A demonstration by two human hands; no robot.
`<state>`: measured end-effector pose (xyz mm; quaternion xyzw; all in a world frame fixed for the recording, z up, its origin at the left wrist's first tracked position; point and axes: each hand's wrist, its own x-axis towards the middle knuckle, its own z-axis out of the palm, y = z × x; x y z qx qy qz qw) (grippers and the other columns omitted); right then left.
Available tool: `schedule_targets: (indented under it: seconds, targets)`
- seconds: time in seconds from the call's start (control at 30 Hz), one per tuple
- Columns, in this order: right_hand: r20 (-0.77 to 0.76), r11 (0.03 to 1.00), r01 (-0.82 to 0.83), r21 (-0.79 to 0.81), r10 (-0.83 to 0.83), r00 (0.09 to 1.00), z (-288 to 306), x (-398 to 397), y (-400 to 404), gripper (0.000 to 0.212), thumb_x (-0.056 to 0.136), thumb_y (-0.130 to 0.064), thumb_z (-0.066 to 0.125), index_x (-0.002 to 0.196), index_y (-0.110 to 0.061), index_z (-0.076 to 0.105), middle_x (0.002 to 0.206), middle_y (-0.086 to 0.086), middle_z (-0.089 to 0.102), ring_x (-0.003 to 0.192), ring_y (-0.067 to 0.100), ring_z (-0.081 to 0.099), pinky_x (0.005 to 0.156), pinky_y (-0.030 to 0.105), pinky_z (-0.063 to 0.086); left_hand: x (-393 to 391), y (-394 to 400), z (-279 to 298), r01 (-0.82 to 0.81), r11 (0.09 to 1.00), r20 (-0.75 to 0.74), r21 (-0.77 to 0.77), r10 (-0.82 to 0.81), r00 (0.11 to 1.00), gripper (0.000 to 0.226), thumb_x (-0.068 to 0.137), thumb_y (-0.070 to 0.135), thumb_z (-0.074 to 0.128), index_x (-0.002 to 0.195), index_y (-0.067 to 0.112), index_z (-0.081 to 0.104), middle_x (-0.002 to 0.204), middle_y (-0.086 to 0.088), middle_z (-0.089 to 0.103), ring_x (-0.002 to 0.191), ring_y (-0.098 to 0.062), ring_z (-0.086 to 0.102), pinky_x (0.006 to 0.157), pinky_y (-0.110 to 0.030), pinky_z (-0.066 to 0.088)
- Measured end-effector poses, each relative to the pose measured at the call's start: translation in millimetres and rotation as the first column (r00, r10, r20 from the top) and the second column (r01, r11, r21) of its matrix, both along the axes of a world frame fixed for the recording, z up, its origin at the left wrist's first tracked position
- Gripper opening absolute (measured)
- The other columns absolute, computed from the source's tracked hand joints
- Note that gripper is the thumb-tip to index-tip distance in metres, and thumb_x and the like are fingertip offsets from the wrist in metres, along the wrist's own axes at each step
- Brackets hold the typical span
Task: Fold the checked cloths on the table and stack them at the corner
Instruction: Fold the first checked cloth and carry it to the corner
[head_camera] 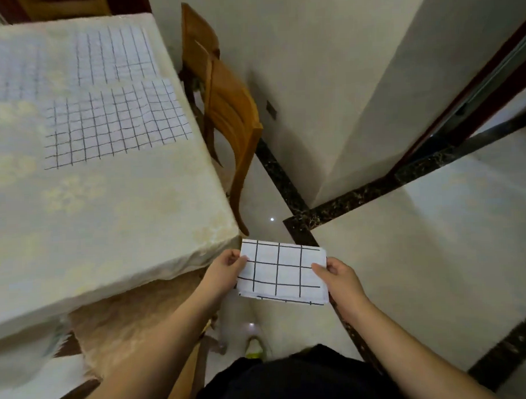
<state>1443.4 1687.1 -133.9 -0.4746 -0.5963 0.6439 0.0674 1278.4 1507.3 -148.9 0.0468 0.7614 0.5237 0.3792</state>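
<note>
1. White folded cloth (283, 273) with black checks, pinched at its short ends by left hand (225, 270) and right hand (342, 281), held in the air off the table's near corner.
2. Beyond the grip, on the table (107, 210): two flat checked cloths (116, 124), perhaps a third, blurred.
3. Wooden chair (229, 111) alongside.

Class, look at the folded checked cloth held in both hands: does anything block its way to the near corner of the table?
Nothing visible does. The folded cloth, pinched by the left hand and right hand, hangs just off the table's corner, which looks bare; the unfolded cloths lie farther back.
</note>
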Motion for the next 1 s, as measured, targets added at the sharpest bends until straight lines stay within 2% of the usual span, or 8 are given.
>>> schedule_targets:
  seconds: [0.07,0.17,0.33,0.43,0.5,0.57,0.73,1.0]
  targets:
    - [0.006,0.998,-0.058,-0.002,0.058,0.998,-0.7,-17.8,8.5,0.005,0.091,-0.012,0.064,0.09,-0.015,0.069,0.089,0.009,0.074,0.084,0.022,0.069,0.077,0.035,0.055,-6.0,-5.7,-2.2,-0.057,0.998,0.036,0.021,0.056,0.998,0.011,0.092,0.021,0.059,0.096,0.011,0.063,0.095,-0.009,0.072,0.087,-0.025,0.069,0.081,-0.042,0.056]
    - [0.004,0.988,-0.152,-0.002,0.152,0.988,-4.9,-44.5,21.2,0.007,0.09,-0.016,0.066,0.087,-0.01,0.068,0.093,0.016,0.072,0.086,0.026,0.068,0.084,0.04,0.053,-12.8,-12.5,-4.9,-0.121,0.992,0.064,0.028,0.119,0.991,0.01,0.091,0.017,0.062,0.1,0.013,0.063,0.097,-0.006,0.073,0.087,-0.021,0.071,0.082,-0.04,0.057]
    - [-0.027,0.962,-0.268,-0.057,0.267,0.963,-12.9,-92.5,41.0,0.004,0.092,-0.013,0.063,0.09,-0.011,0.066,0.086,0.005,0.074,0.075,0.015,0.071,0.064,0.027,0.056,-28.9,-10.1,-15.8,-0.285,0.958,0.081,-0.034,0.287,0.955,0.015,0.09,0.018,0.065,0.102,0.009,0.067,0.098,-0.008,0.073,0.088,-0.022,0.07,0.075,-0.034,0.058]
    - [-0.031,0.927,-0.364,-0.093,0.362,0.932,-24.0,-119.5,56.7,0.005,0.092,-0.014,0.063,0.096,-0.013,0.067,0.093,0.006,0.074,0.085,0.021,0.071,0.076,0.037,0.059,-38.0,-2.7,-15.9,-0.388,0.918,0.078,-0.086,0.394,0.916,0.016,0.089,0.022,0.067,0.095,0.006,0.067,0.09,-0.009,0.072,0.082,-0.023,0.069,0.07,-0.034,0.056]
    - [-0.034,0.895,-0.431,-0.113,0.43,0.902,-29.5,-137.4,67.8,0.008,0.092,-0.017,0.064,0.099,-0.016,0.066,0.096,0.005,0.074,0.088,0.021,0.071,0.084,0.042,0.057,-43.9,1.9,-18.0,-0.443,0.889,0.065,-0.113,0.451,0.89,0.02,0.089,0.025,0.067,0.093,0.005,0.066,0.09,-0.012,0.072,0.082,-0.026,0.068,0.073,-0.04,0.055]
    - [-0.035,0.855,-0.503,-0.126,0.503,0.864,-32.5,-154.9,77.3,0.01,0.091,-0.02,0.065,0.101,-0.019,0.066,0.097,0.002,0.074,0.089,0.018,0.072,0.084,0.042,0.057,-50.5,6.0,-20.4,-0.471,0.87,0.044,-0.145,0.481,0.876,0.019,0.089,0.028,0.066,0.091,0.008,0.066,0.09,-0.013,0.071,0.084,-0.028,0.067,0.078,-0.044,0.055]
    - [-0.019,0.774,-0.618,-0.137,0.622,0.783,-37.7,-193.5,86.7,0.01,0.093,-0.015,0.062,0.101,-0.011,0.064,0.101,0.01,0.073,0.093,0.025,0.07,0.087,0.046,0.056,-67.0,8.8,-20.6,-0.569,0.806,0.028,-0.165,0.581,0.814,0.015,0.089,0.023,0.064,0.088,0.009,0.065,0.083,-0.01,0.067,0.077,-0.024,0.06,0.069,-0.038,0.045]
    - [0.013,0.666,-0.725,-0.179,0.738,0.675,-44.6,-252.0,73.1,0.014,0.095,-0.012,0.057,0.109,-0.01,0.06,0.107,0.007,0.069,0.094,0.017,0.067,0.074,0.025,0.055,-106.6,-8.6,-28.5,-0.634,0.758,-0.031,-0.152,0.638,0.769,0.008,0.091,0.022,0.064,0.09,0.014,0.066,0.079,-0.002,0.065,0.069,-0.016,0.055,0.056,-0.026,0.039]
